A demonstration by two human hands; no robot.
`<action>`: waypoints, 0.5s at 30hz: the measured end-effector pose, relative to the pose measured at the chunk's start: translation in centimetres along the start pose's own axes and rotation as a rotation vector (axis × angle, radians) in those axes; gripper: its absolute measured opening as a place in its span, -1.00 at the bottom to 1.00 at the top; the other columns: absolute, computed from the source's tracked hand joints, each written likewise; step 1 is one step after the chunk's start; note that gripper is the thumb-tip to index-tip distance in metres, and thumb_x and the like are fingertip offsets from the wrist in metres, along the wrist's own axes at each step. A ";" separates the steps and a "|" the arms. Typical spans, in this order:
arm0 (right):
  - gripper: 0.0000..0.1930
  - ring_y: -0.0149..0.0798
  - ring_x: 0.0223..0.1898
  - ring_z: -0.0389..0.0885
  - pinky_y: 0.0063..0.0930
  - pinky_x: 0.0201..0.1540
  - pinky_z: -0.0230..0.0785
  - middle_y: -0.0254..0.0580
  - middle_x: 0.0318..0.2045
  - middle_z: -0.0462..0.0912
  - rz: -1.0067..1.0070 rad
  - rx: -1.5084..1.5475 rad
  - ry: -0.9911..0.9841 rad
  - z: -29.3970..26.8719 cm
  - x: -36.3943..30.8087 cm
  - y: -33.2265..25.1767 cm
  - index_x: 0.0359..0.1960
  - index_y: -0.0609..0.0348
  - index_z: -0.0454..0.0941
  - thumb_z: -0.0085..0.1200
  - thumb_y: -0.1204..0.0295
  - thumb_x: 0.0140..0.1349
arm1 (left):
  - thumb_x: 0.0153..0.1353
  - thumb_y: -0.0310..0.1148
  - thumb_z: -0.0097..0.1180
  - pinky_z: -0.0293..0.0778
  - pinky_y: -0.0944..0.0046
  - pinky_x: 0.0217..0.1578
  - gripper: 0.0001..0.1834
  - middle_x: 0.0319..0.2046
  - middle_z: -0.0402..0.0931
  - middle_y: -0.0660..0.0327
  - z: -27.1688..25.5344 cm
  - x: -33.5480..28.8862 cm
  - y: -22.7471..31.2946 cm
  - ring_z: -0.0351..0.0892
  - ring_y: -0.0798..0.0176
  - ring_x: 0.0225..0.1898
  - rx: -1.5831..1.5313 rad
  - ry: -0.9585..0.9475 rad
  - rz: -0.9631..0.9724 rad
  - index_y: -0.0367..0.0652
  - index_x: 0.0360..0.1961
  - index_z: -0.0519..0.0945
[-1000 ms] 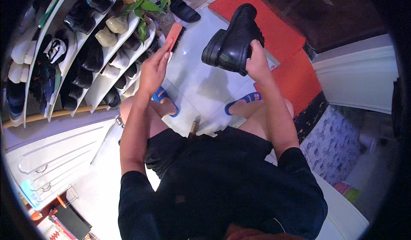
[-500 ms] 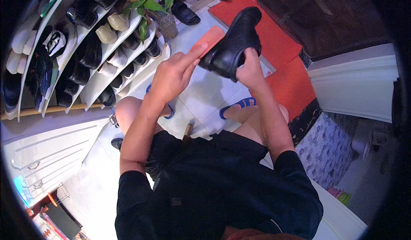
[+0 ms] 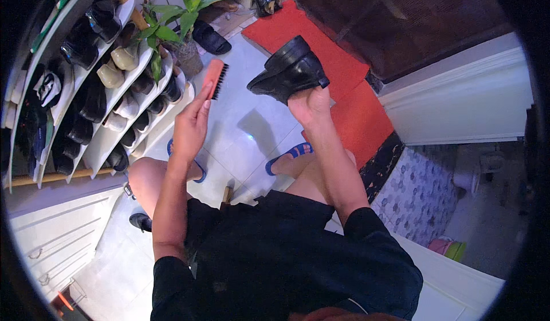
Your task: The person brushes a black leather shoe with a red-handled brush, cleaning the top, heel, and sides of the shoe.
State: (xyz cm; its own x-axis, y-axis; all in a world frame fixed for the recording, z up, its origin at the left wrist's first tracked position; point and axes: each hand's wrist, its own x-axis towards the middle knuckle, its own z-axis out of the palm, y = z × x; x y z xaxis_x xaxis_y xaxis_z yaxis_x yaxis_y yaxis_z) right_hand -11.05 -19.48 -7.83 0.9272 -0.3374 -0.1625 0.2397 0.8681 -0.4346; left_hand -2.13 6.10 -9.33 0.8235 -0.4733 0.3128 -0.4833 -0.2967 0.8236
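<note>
My left hand (image 3: pixel 191 129) is closed around an orange-red brush (image 3: pixel 214 71) with dark bristles, which face right toward the shoe. My right hand (image 3: pixel 311 108) holds up a black leather shoe (image 3: pixel 292 67) by its opening. Its fingers are partly hidden by the shoe, so how far they reach inside does not show. A gap of floor separates brush and shoe. Both are raised above the tiles in front of my knees.
A white shoe rack (image 3: pixel 103 132) full of shoes stands at left, beside a potted plant (image 3: pixel 186 54) and a black slipper (image 3: pixel 211 37). Red mats (image 3: pixel 338 63) lie at right by a dark door. A small wooden-handled object (image 3: pixel 228 192) sits on the floor between my feet.
The brush has moved left, away from the shoe, and turned so its bristles show. My right hand has tilted the shoe over. The whole view has shifted a little.
</note>
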 end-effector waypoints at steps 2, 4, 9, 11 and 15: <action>-0.52 -0.07 0.16 0.47 0.00 0.32 0.21 -0.16 0.08 0.59 -0.007 0.010 -0.006 0.1 -0.1 0.0 0.05 0.08 0.56 0.15 0.07 0.19 | 0.41 -0.36 0.01 0.45 0.24 0.03 -0.61 0.00 0.60 -0.05 0.7 0.2 0.5 0.65 0.01 -0.03 -0.004 -0.049 0.002 0.03 0.24 0.51; -0.51 -0.06 0.16 0.47 0.01 0.32 0.21 -0.15 0.09 0.59 0.005 0.025 -0.017 0.0 0.0 0.1 0.06 0.09 0.56 0.15 0.07 0.19 | 0.39 -0.38 0.03 0.46 0.24 0.02 -0.61 -0.05 0.61 -0.07 1.0 0.7 1.1 0.65 0.01 -0.06 -0.029 -0.065 0.064 0.03 0.23 0.51; -0.50 -0.08 0.18 0.47 -0.01 0.32 0.21 -0.16 0.11 0.58 0.077 0.055 -0.068 0.6 0.0 0.3 0.08 0.08 0.55 0.14 0.06 0.19 | 0.36 -0.39 0.06 0.50 0.20 -0.06 -0.61 -0.09 0.61 -0.05 0.9 4.7 4.0 0.65 0.00 -0.13 -0.039 0.004 0.241 0.04 0.21 0.54; -0.50 -0.08 0.18 0.47 -0.01 0.32 0.22 -0.16 0.12 0.58 0.052 0.038 -0.058 1.1 0.0 0.6 0.08 0.08 0.55 0.11 0.05 0.20 | 0.34 -0.37 0.09 0.53 0.17 -0.14 -0.60 -0.21 0.63 -0.01 1.7 6.7 5.5 0.66 -0.02 -0.22 -0.037 0.052 0.421 0.12 0.21 0.54; -0.48 -0.06 0.19 0.47 -0.01 0.32 0.23 -0.17 0.14 0.56 0.037 0.025 -0.021 0.9 -0.4 0.7 0.11 0.09 0.53 0.04 0.02 0.24 | 0.29 -0.30 0.14 0.53 0.07 -0.42 -0.53 -0.47 0.50 0.09 2.8 8.1 7.7 0.58 -0.04 -0.47 0.213 -0.086 0.499 0.37 0.22 0.50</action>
State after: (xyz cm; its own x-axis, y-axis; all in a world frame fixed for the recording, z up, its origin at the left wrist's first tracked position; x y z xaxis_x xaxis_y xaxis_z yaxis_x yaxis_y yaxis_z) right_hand -11.04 -18.42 -7.25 0.9412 -0.2979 -0.1594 0.2125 0.8886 -0.4064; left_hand -0.05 -2.33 -1.83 0.4556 -0.6630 0.5940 -0.8660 -0.1758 0.4681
